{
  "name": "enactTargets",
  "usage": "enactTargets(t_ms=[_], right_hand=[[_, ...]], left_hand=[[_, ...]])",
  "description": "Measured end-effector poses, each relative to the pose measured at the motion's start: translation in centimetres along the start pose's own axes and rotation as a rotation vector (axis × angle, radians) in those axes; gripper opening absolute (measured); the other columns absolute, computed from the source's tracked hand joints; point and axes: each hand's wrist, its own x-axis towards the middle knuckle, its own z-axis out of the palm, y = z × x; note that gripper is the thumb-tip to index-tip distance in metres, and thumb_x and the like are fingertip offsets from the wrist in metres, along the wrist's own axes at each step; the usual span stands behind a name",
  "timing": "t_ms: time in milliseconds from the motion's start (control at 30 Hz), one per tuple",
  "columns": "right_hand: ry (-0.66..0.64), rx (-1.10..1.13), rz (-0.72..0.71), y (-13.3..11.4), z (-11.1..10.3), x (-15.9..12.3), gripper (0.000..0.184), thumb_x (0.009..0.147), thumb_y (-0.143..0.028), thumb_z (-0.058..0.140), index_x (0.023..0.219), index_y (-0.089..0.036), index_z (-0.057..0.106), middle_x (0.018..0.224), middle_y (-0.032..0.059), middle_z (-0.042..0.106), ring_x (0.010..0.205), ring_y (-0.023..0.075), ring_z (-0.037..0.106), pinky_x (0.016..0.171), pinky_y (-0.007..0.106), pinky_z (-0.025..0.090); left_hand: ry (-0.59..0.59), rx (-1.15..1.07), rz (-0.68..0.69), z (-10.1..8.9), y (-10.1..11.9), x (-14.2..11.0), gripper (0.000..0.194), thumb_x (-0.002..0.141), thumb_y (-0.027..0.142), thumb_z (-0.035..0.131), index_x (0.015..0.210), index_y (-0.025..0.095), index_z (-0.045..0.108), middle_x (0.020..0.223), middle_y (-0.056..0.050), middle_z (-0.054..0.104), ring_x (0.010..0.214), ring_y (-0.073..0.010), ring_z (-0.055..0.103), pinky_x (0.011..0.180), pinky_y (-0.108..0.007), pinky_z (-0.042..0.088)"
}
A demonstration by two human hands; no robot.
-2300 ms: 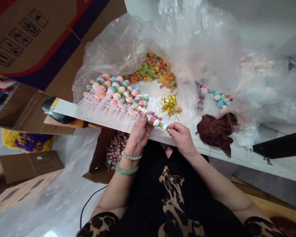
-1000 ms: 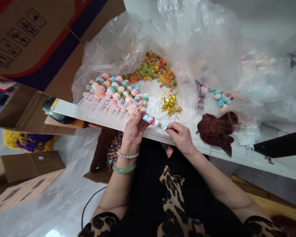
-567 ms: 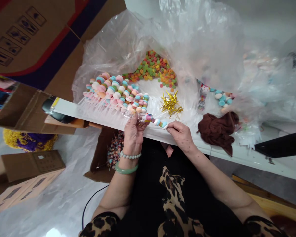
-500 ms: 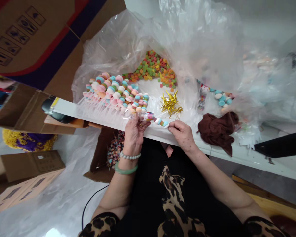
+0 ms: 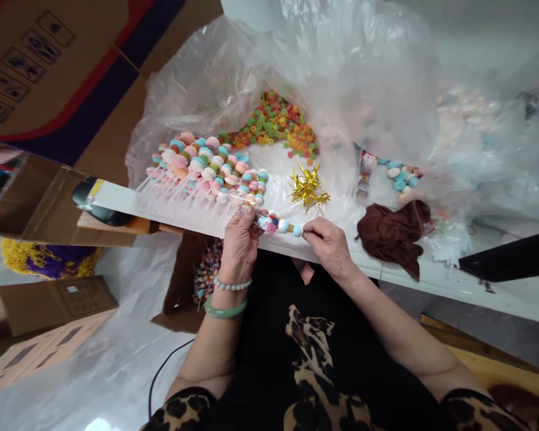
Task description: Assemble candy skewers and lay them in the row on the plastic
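As my left hand (image 5: 239,248) and right hand (image 5: 329,246) pinch a candy skewer (image 5: 281,226) from both ends, they sit close together but not touching, just over the desk (image 5: 431,287) edge. Right fingertips (image 5: 306,229) are on the skewer's end candy; left fingers (image 5: 253,222) are at the other end, by a clear wrapper (image 5: 238,200) that runs toward the rows. Pearl bracelet (image 5: 232,284) and green bangle (image 5: 225,312) on my left wrist. I'm wearing a black leopard-print top (image 5: 309,359). Under the desk, a cardboard box of lollipops (image 5: 209,269). On the desk, just past my hands, finished candy sticks (image 5: 206,167) lie in rows on a clear plastic bag (image 5: 341,78), with gold twist ties (image 5: 308,188) beside them. Farther on, a heap of small coloured candy rings (image 5: 269,123), and a brown cloth (image 5: 390,239) to the right. Blue and white candies (image 5: 399,179) sit near the cloth, partly behind plastic. Big cardboard carton (image 5: 58,90) at upper left.
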Motion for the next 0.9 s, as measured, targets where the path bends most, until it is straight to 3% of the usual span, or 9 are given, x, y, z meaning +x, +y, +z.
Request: enactTargets(t_ms=[167,333,433,667,900], right_hand=[[-0.008,0.235,0.297,0.13,0.05,0.14,0.008,0.074,-0.024,0.059,0.069,-0.023,0.065,0.066,-0.0011,0.056,0.067,0.0168,0.052,0.057,0.026,0.041],[-0.102,0.467,0.497,-0.10,-0.02,0.38,0.006,0.066,-0.027,0.062,0.065,-0.021,0.064,0.055,-0.0037,0.046,0.053,0.0122,0.040,0.045,0.024,0.031],[-0.168,0.433,0.472,-0.25,-0.34,0.42,0.006,0.065,-0.026,0.063,0.066,-0.020,0.066,0.059,-0.0033,0.052,0.054,0.0121,0.043,0.050,0.025,0.034],[-0.035,0.215,0.230,-0.59,-0.70,0.70,0.006,0.068,-0.025,0.062,0.064,-0.021,0.065,0.068,-0.0020,0.061,0.069,0.0151,0.055,0.069,0.028,0.041],[-0.063,0.322,0.409,-0.26,0.04,0.30,0.008,0.068,-0.026,0.060,0.066,-0.021,0.066,0.059,-0.0031,0.052,0.059,0.0144,0.047,0.054,0.025,0.038]], left_hand=[[0.075,-0.008,0.013,0.56,0.06,-0.31,0.030,0.070,0.039,0.081,0.081,0.016,0.065,0.078,-0.002,0.072,0.069,-0.0151,0.070,0.067,-0.028,0.058],[0.046,0.063,0.015,0.89,-0.08,-0.58,0.034,0.068,0.042,0.082,0.078,0.015,0.063,0.070,-0.001,0.070,0.067,-0.0181,0.072,0.072,-0.035,0.060],[0.036,0.103,0.016,0.78,-0.12,-0.57,0.033,0.067,0.041,0.082,0.077,0.015,0.064,0.066,-0.001,0.069,0.061,-0.0164,0.069,0.068,-0.032,0.059],[0.127,0.105,0.120,0.37,0.16,-0.27,0.027,0.063,0.031,0.085,0.068,0.015,0.064,0.059,0.004,0.063,0.051,-0.0067,0.057,0.052,-0.018,0.047],[0.145,0.094,0.131,0.70,-0.13,-0.65,0.027,0.071,0.038,0.080,0.075,0.016,0.064,0.067,0.002,0.065,0.058,-0.0104,0.064,0.062,-0.024,0.053]])
